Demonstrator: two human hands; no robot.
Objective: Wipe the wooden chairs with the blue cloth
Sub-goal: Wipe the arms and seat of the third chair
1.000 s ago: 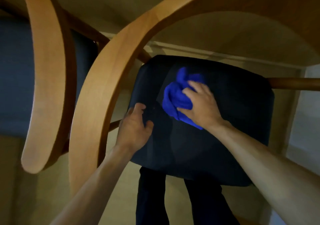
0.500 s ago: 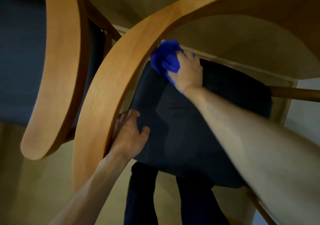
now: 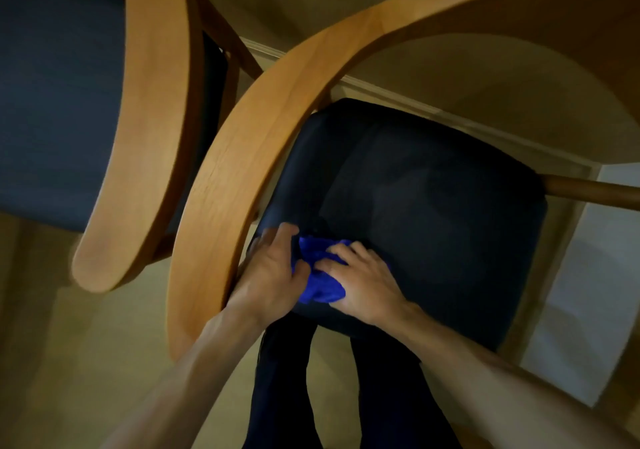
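Observation:
The blue cloth (image 3: 320,284) lies bunched on the near left corner of the dark padded seat (image 3: 433,206) of the wooden chair. My right hand (image 3: 363,282) covers the cloth, fingers curled over it, and holds it down on the seat. My left hand (image 3: 270,275) grips the seat's left edge just beside the cloth, its thumb touching the blue fabric. The chair's curved wooden backrest (image 3: 249,158) arches over the seat from the left. Most of the cloth is hidden under my right hand.
A second wooden chair with a curved backrest (image 3: 152,119) and dark seat (image 3: 59,102) stands close on the left. A wooden rail (image 3: 595,192) sticks out at the right. My dark trouser legs (image 3: 284,379) stand below the seat on a light floor.
My right hand has drawn the cloth from the seat's far left corner by the backrest back to the near left corner. My left hand has stayed on the seat's left edge.

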